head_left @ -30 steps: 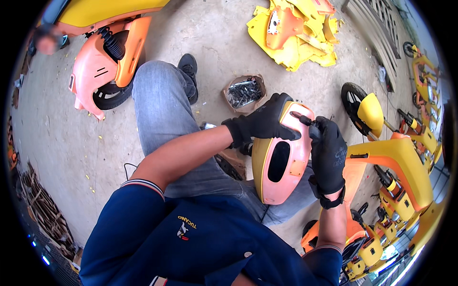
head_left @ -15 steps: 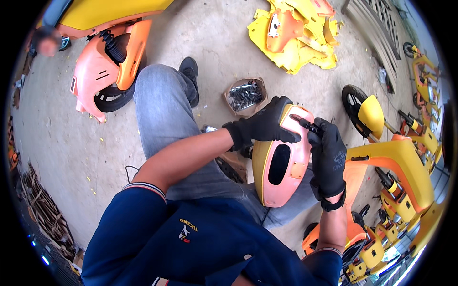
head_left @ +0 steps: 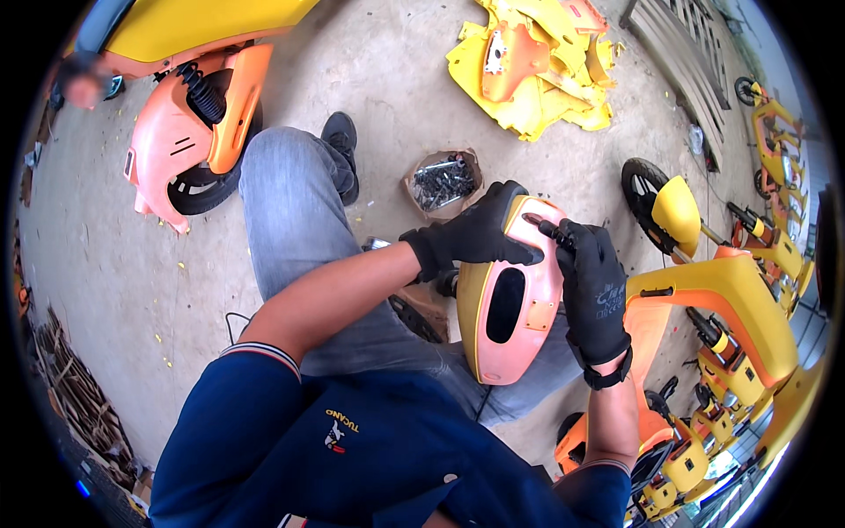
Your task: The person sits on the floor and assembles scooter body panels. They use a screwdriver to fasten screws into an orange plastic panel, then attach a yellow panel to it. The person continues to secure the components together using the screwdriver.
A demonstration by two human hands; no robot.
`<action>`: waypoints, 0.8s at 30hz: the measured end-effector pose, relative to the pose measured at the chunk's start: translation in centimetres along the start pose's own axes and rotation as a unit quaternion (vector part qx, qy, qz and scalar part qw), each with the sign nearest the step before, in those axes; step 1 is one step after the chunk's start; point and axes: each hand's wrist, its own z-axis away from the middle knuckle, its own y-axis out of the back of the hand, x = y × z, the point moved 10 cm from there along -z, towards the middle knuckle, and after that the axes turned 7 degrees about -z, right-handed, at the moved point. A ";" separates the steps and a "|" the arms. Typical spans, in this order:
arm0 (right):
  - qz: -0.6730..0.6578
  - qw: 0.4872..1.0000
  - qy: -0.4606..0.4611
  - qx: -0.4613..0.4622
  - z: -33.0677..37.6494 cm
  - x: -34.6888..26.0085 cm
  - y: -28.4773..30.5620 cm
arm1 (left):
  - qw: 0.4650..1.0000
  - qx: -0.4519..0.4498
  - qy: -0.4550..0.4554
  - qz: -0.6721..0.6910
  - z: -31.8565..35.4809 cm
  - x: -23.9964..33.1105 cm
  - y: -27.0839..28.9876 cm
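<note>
A long pink plastic scooter panel (head_left: pixel 521 344) with a yellow side and an oval dark opening lies across my thigh. Its far end is gripped by my gloved left hand (head_left: pixel 481 231), the thumb over the pink face and the fingers round the edge. In my gloved right hand (head_left: pixel 593 286) is a slim black-handled tool (head_left: pixel 551 230), pinched between thumb and fingers. The tool's end meets the panel at a small dark slot near the far tip. Its exact kind is hard to make out, since the glove covers much of it.
Beyond my hands stands an open bag of screws and small metal parts (head_left: pixel 444 182). Yellow body panels (head_left: pixel 537 70) are piled further off. An orange-and-pink scooter front (head_left: pixel 179 145) is at left. Yellow scooters (head_left: pixel 735 308) line the right. Wooden slats (head_left: pixel 673 75) lie at far right.
The whole scene has shifted slightly left in the picture. Both hands keep their holds, and the tool stays at the panel's slot.
</note>
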 end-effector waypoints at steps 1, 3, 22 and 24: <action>0.005 1.000 -0.015 -0.009 0.0 0.2 -0.1 | 1.000 -0.003 0.000 -0.002 -0.1 -0.2 -0.1; 0.005 0.999 -0.023 0.022 0.2 0.6 -0.1 | 0.999 -0.009 -0.033 -0.013 -0.4 -1.3 -0.7; 0.017 1.000 0.012 0.004 -0.4 0.3 0.0 | 0.999 0.000 -0.037 -0.001 0.0 1.8 0.4; 0.006 1.000 0.002 0.012 -0.3 0.5 0.1 | 0.997 -0.049 -0.066 -0.008 -0.3 3.3 0.1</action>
